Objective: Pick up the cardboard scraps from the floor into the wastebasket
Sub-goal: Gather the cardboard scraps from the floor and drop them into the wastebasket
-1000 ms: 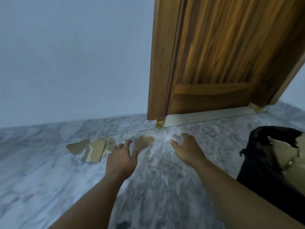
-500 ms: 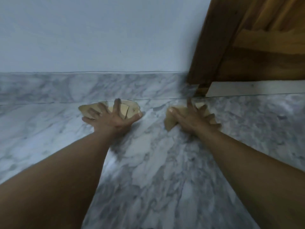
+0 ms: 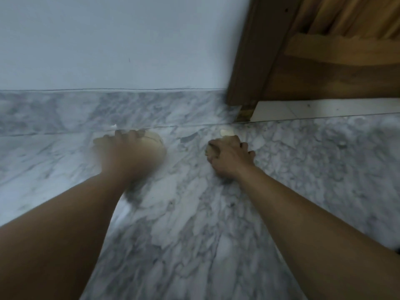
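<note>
The grey-veined white marble floor (image 3: 194,213) carries all the work. It meets the pale blue-grey wall (image 3: 119,40) just beyond the fingers (image 3: 243,147) of both hands. The brown wooden door (image 3: 324,72) stands beyond the right fingers, to their right. The wastebasket is not in view.

The left hand (image 3: 127,154) lies over a cluster of flat tan cardboard scraps (image 3: 157,141), which show past the fingers on the far and right sides. Motion blur hides these fingers, so it cannot be told whether they are straight or curled. Probable purpose: raking the flat pieces together so that an edge lifts off the smooth stone.

The right hand (image 3: 230,156) is fisted, fingers clamped on a small crumpled tan cardboard scrap (image 3: 226,132) that protrudes beyond the knuckles. Crumpling likely secures it for carrying.
</note>
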Tool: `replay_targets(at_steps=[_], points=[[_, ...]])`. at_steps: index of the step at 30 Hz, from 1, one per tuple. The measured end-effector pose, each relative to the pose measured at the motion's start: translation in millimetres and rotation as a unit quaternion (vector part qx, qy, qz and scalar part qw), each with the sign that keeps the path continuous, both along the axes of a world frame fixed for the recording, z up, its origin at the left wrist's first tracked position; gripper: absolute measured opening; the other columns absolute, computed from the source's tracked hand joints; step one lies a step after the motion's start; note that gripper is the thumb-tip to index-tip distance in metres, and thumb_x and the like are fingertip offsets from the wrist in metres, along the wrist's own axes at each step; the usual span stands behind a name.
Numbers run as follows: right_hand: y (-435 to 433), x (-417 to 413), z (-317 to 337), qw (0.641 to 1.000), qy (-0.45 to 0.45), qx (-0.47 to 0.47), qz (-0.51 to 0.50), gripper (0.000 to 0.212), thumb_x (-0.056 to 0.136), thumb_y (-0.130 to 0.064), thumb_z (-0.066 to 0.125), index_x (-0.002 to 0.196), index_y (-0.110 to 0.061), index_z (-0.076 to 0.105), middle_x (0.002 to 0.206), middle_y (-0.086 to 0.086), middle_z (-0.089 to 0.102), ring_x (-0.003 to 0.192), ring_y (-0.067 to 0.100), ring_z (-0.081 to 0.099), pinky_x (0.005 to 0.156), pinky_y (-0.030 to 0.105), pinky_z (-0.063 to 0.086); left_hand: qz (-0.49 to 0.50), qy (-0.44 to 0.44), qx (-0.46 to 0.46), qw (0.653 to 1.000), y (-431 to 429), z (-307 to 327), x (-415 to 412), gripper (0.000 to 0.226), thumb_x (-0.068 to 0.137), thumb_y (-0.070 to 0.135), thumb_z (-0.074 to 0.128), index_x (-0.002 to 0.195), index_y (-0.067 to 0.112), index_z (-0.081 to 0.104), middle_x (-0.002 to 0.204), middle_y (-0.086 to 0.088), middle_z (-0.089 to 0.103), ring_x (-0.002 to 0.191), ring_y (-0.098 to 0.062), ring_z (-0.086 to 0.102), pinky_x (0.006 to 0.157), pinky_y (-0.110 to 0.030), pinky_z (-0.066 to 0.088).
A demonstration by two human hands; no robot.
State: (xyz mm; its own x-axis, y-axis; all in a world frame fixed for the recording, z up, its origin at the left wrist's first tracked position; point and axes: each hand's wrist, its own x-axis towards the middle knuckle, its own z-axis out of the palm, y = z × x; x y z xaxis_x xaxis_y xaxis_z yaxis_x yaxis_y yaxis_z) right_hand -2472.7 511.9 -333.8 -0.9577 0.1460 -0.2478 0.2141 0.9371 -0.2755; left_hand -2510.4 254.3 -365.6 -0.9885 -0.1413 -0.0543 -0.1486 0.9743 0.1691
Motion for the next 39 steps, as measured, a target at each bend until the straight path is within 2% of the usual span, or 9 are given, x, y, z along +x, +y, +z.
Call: replay_targets(at_steps=[7, 10, 15, 20, 24, 29, 31, 33, 39], points=[[6, -13, 27, 0.969, -0.116, -0.164, -0.143, 0.105, 0.094, -0.027, 0.065, 0.159, -0.027, -0.018, 0.165, 0.018, -0.011, 0.149, 0.043, 0.011, 0.117, 0.04, 0.03, -0.032, 0.038, -0.052, 0.997, 23, 6, 15, 0.106, 0.066, 0.093, 0.031, 0.14, 0.019, 0.042, 0.128, -0.016, 0.044, 0.119, -0.039, 0.041, 0.095, -0.056, 0.035], [10, -5, 28, 0.966, -0.091, -0.159, -0.182, 0.1, 0.086, -0.015, 0.072, 0.157, -0.003, 0.003, 0.16, 0.025, 0.018, 0.143, 0.042, 0.03, 0.112, 0.042, 0.036, -0.028, 0.043, 0.004, 0.999, 43, 10, 25, 0.099, 0.063, 0.086, 0.044, 0.133, 0.015, 0.042, 0.124, -0.015, 0.045, 0.116, -0.039, 0.042, 0.092, -0.055, 0.039], [6, 17, 13, 0.964, -0.074, -0.185, -0.176, 0.103, 0.083, -0.01, 0.073, 0.159, -0.011, 0.003, 0.153, 0.027, 0.032, 0.137, 0.043, 0.04, 0.106, 0.05, 0.038, -0.044, 0.014, 0.075, 0.996, 56, 19, 37, 0.095, 0.067, 0.071, 0.063, 0.14, 0.014, 0.041, 0.128, -0.015, 0.045, 0.116, -0.037, 0.045, 0.085, -0.046, 0.044], [16, 41, 8, 0.961, -0.076, -0.207, -0.166, 0.095, 0.086, -0.009, 0.069, 0.157, -0.006, 0.006, 0.146, 0.022, 0.043, 0.107, 0.029, 0.048, 0.083, 0.039, 0.037, -0.072, 0.033, -0.028, 0.996, 74, 13, 67, 0.082, 0.074, 0.075, 0.051, 0.13, 0.016, 0.048, 0.136, -0.014, 0.044, 0.119, -0.039, 0.041, 0.091, -0.052, 0.038], [28, 53, 13, 0.939, -0.167, -0.239, -0.183, 0.12, 0.084, -0.02, 0.068, 0.155, -0.025, -0.029, 0.121, 0.017, 0.038, 0.094, 0.024, 0.038, 0.067, 0.03, 0.037, -0.049, 0.025, 0.011, 0.998, 85, 14, 76, 0.076, 0.079, 0.069, 0.053, 0.131, 0.014, 0.044, 0.134, -0.014, 0.049, 0.116, -0.04, 0.043, 0.091, -0.051, 0.037], [42, 80, 20, 0.93, -0.159, -0.258, -0.207, 0.122, 0.084, -0.022, 0.068, 0.152, -0.028, -0.034, 0.122, 0.017, 0.041, 0.088, 0.025, 0.045, 0.073, 0.029, 0.038, -0.049, 0.045, 0.058, 0.996, 95, 10, 93, 0.062, 0.085, 0.058, 0.054, 0.125, 0.01, 0.053, 0.124, -0.016, 0.052, 0.111, -0.039, 0.048, 0.09, -0.05, 0.041], [43, 92, 21, 0.933, -0.149, -0.25, -0.21, 0.116, 0.09, -0.021, 0.066, 0.154, -0.028, -0.031, 0.16, 0.019, 0.018, 0.123, 0.032, 0.048, 0.102, 0.038, 0.043, -0.054, 0.044, 0.056, 0.996, 101, 7, 101, 0.063, 0.088, 0.06, 0.049, 0.123, 0.007, 0.054, 0.122, -0.017, 0.056, 0.111, -0.039, 0.048, 0.09, -0.051, 0.041], [44, 102, 23, 0.939, -0.139, -0.234, -0.209, 0.113, 0.092, -0.02, 0.065, 0.154, -0.029, -0.029, 0.166, 0.016, 0.004, 0.14, 0.036, 0.037, 0.117, 0.044, 0.035, -0.062, 0.036, 0.059, 0.996, 107, 11, 105, 0.065, 0.093, 0.062, 0.042, 0.124, 0.006, 0.054, 0.125, -0.019, 0.056, 0.114, -0.04, 0.048, 0.093, -0.052, 0.042], [42, 124, 23, 0.952, -0.123, -0.214, -0.182, 0.106, 0.094, -0.022, 0.061, 0.157, -0.027, -0.024, 0.163, 0.017, 0.009, 0.144, 0.039, 0.029, 0.116, 0.042, 0.031, -0.059, -0.074, 0.0, 0.995, 117, 32, 141, 0.094, 0.08, 0.087, 0.034, 0.142, 0.018, 0.042, 0.146, -0.014, 0.041, 0.132, -0.041, 0.037, 0.099, -0.058, 0.036]])
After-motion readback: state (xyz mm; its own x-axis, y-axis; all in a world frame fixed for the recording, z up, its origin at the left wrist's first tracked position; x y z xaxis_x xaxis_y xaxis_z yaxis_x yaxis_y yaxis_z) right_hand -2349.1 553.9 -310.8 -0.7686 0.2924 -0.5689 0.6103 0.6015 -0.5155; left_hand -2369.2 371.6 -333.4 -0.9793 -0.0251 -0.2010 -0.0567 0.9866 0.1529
